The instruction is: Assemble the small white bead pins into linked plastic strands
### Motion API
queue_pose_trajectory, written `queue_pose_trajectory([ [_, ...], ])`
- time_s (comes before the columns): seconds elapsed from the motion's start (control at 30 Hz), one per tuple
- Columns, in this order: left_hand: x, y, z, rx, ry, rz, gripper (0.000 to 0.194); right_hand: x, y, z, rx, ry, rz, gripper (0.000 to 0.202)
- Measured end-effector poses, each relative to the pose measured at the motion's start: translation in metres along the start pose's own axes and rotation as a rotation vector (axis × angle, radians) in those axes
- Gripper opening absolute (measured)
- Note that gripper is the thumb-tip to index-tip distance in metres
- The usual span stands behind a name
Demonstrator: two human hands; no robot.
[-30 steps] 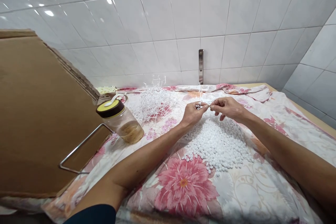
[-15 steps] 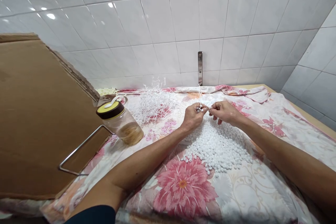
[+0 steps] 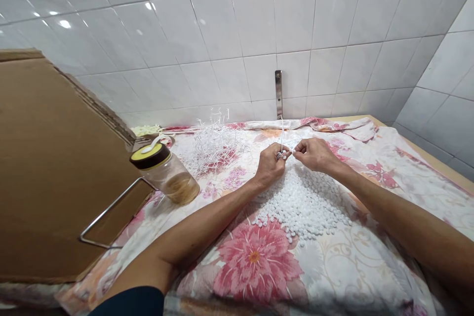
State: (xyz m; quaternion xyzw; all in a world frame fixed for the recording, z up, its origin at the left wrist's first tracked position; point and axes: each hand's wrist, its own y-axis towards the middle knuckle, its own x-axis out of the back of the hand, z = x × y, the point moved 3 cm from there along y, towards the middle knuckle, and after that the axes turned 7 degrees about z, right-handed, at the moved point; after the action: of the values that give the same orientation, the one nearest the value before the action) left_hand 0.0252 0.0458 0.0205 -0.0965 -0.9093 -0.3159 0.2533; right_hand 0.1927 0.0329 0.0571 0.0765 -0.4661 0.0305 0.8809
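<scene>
My left hand (image 3: 272, 164) is closed round a thin white strand (image 3: 283, 131) that rises from its fingers. A small white piece shows at its fingertips. Close on its right, my right hand (image 3: 314, 154) pinches at the same spot, thumb and forefinger together; what lies between them is too small to make out. Below both hands a heap of small white beads (image 3: 303, 207) spreads over the flowered cloth (image 3: 259, 266). A loose tangle of thin white pieces (image 3: 215, 145) lies beyond my left hand, to the left.
A clear jar (image 3: 177, 185) with a yellow and brown lid, a white spoon on top, leans at the left. Beside it stand a large cardboard box (image 3: 55, 168) and a metal wire frame (image 3: 107, 212). A metal bracket (image 3: 279, 94) is against the tiled wall.
The view has shifted slightly. My right hand's fingers have drawn together, with the lower fingers more tucked in. My left hand stays closed in nearly the same place.
</scene>
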Motion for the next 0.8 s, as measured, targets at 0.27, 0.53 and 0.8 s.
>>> queue_pose_trajectory([
  [0.27, 0.002, 0.005, 0.012, 0.144, -0.040, 0.001, 0.007, -0.006, -0.009, 0.007, -0.003, 0.167, 0.121, 0.010],
  [0.53, -0.001, 0.002, 0.004, 0.114, -0.070, 0.042, 0.008, -0.010, 0.003, -0.006, -0.014, 0.040, 0.024, 0.010],
  [0.8, -0.001, -0.002, 0.000, 0.092, -0.076, 0.076, 0.008, 0.006, 0.011, -0.031, -0.082, 0.012, -0.067, 0.006],
])
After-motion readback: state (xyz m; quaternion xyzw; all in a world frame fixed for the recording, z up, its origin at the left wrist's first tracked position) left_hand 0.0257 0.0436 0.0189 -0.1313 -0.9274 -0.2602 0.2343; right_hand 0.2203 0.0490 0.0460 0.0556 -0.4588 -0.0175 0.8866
